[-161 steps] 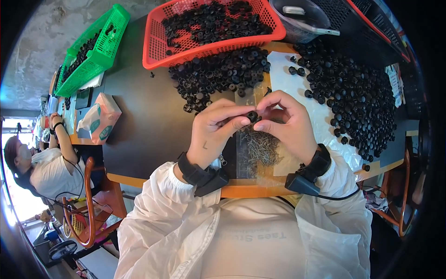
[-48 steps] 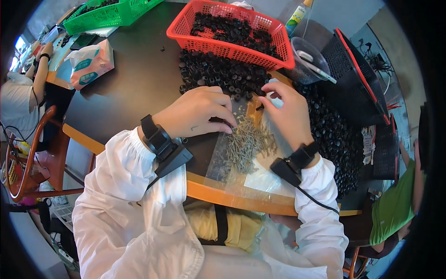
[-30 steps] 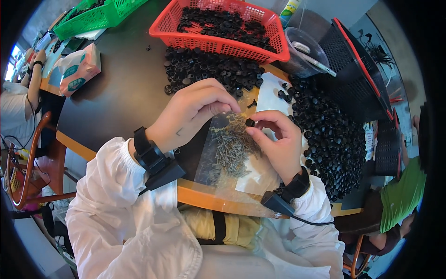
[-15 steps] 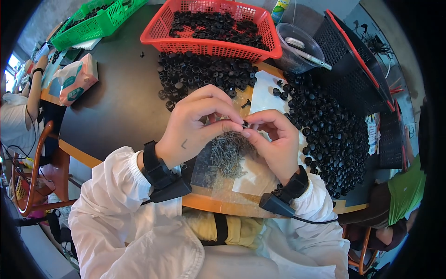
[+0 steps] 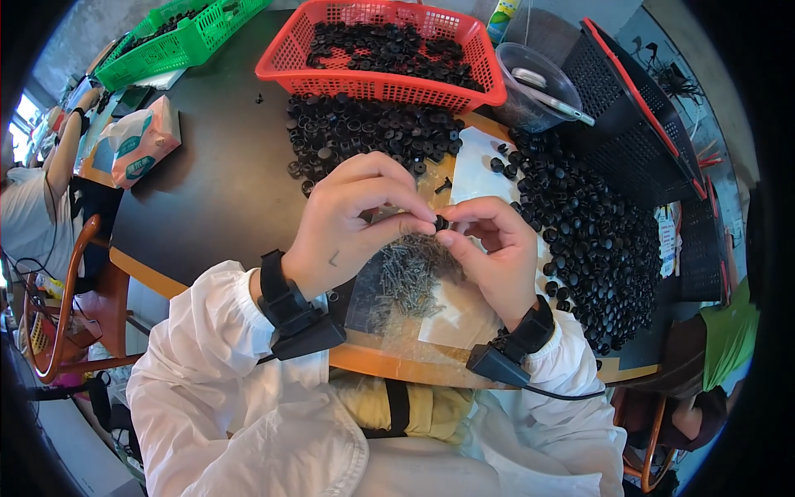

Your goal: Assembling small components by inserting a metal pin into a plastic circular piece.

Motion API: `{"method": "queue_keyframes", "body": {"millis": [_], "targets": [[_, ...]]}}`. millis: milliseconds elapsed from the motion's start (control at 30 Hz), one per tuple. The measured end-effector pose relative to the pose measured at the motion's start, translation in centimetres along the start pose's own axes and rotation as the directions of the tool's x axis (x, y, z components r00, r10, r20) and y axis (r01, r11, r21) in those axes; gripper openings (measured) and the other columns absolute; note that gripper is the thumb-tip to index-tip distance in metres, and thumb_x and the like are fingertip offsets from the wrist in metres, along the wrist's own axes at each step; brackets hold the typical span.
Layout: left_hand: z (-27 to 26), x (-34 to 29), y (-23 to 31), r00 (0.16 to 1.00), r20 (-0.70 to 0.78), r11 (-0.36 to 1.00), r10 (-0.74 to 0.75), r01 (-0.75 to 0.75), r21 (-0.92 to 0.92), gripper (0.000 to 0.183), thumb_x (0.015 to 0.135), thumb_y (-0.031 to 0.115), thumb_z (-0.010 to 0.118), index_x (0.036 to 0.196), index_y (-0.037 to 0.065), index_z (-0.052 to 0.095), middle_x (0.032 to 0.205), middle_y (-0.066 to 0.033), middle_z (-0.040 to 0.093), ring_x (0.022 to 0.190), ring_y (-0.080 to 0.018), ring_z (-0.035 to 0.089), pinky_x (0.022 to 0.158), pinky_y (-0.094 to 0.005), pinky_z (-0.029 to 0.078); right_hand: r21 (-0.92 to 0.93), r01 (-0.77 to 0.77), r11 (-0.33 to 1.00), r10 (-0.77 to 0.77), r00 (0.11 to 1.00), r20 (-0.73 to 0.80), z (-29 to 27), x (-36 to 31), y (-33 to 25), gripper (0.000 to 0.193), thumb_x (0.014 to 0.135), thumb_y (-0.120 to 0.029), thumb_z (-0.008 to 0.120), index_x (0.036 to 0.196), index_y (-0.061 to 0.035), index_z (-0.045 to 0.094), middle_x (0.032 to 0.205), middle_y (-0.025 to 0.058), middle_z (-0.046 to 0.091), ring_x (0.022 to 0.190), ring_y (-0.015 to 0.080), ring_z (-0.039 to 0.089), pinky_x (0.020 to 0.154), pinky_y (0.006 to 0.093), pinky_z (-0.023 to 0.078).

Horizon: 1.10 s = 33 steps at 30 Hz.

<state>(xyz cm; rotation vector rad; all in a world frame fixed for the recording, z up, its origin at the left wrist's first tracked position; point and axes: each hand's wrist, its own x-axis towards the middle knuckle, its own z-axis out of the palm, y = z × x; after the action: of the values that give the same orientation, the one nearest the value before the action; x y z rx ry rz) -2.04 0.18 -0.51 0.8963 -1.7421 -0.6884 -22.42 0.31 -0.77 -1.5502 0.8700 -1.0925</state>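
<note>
Between the fingertips of both hands I hold a small round black plastic part (image 5: pixel 441 223). My left hand (image 5: pixel 356 211) pinches it from the left, thumb and index finger closed on it. From the right, my right hand (image 5: pixel 495 240) grips it with thumb and index finger. Below the hands lies a heap of small metal screws or pins (image 5: pixel 407 277) on clear plastic film. Just beyond the fingers is a loose black T-shaped piece (image 5: pixel 444 185). Black ring-like and disc-like parts (image 5: pixel 364 132) are piled farther off. A large heap of black caps (image 5: pixel 600 248) spreads to the right.
A red basket (image 5: pixel 377 80) with black parts stands at the back. Beside it is a clear tub (image 5: pixel 534 103) holding a phone. Black crates (image 5: pixel 629 116) rise at the right; a tissue pack (image 5: pixel 147 141) and green basket (image 5: pixel 170 50) are left. Other people sit at both sides.
The black part has turned slightly between my fingertips and shows more of itself. Both hands stay almost in place; the whole view has shifted a little.
</note>
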Motion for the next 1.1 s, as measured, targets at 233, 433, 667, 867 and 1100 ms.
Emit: {"method": "queue_keyframes", "body": {"millis": [233, 433, 667, 867, 1100], "targets": [[-1.1, 1.0, 0.5, 0.983, -0.030, 0.959, 0.182, -0.171, 0.225, 0.029, 0.065, 0.009, 0.084, 0.091, 0.010, 0.072, 0.089, -0.0033, 0.059, 0.080, -0.0175, 0.057, 0.068, -0.0282, 0.047, 0.042, -0.013, 0.999, 0.014, 1.000, -0.016, -0.1, -0.1, -0.1, 0.024, 0.082, 0.003, 0.072, 0.104, -0.0019, 0.064, 0.097, 0.0029, 0.064, 0.082, 0.0069, 0.057, 0.077, 0.0223, 0.047], [-5.1, 1.1, -1.7, 0.978, -0.024, 0.629, 0.206, -0.114, 0.769, 0.035, 0.059, 0.023, 0.086, 0.082, 0.011, 0.063, 0.090, -0.0041, 0.054, 0.091, -0.0277, 0.055, 0.080, -0.0389, 0.045, 0.080, 0.062, 0.995, -0.053, 0.993, -0.109, -0.5, 0.6, 0.5, 0.028, 0.083, 0.007, 0.067, 0.109, -0.0027, 0.060, 0.105, 0.0032, 0.062, 0.087, 0.0078, 0.054, 0.082, 0.0236, 0.045], [-6.0, 0.6, -1.4, 1.000, 0.028, 0.538, 0.015, -0.031, 0.842, 0.032, 0.061, 0.028, 0.084, 0.080, 0.012, 0.064, 0.091, -0.0016, 0.054, 0.093, -0.0259, 0.054, 0.082, -0.0381, 0.043, 0.098, 0.074, 0.992, -0.059, 0.988, -0.140, -0.8, 0.6, 0.9, 0.026, 0.083, 0.005, 0.068, 0.107, -0.0024, 0.061, 0.105, 0.0023, 0.061, 0.086, 0.0075, 0.053, 0.083, 0.0229, 0.045], [-5.9, 0.6, -1.6, 0.998, 0.061, 0.539, -0.005, -0.048, 0.841, 0.022, 0.066, 0.022, 0.081, 0.082, 0.012, 0.069, 0.088, -0.0018, 0.057, 0.091, -0.0247, 0.055, 0.079, -0.0381, 0.044, 0.092, 0.065, 0.994, -0.056, 0.993, -0.101, -0.9, 0.5, 0.9, 0.025, 0.084, 0.003, 0.069, 0.107, -0.0024, 0.062, 0.105, 0.0019, 0.062, 0.086, 0.0073, 0.053, 0.082, 0.0226, 0.045], [-2.6, 0.5, -0.7, 0.984, 0.164, 0.961, -0.073, 0.025, 0.277, 0.022, 0.082, 0.002, 0.070, 0.103, 0.004, 0.067, 0.102, -0.0087, 0.064, 0.091, -0.0239, 0.063, 0.080, -0.0318, 0.050, -0.007, 0.049, 0.999, -0.049, 0.998, -0.025, -0.1, 0.3, 0.4, 0.020, 0.089, -0.004, 0.066, 0.108, -0.0028, 0.062, 0.104, 0.0023, 0.062, 0.090, 0.0079, 0.057, 0.079, 0.0237, 0.048]]}}
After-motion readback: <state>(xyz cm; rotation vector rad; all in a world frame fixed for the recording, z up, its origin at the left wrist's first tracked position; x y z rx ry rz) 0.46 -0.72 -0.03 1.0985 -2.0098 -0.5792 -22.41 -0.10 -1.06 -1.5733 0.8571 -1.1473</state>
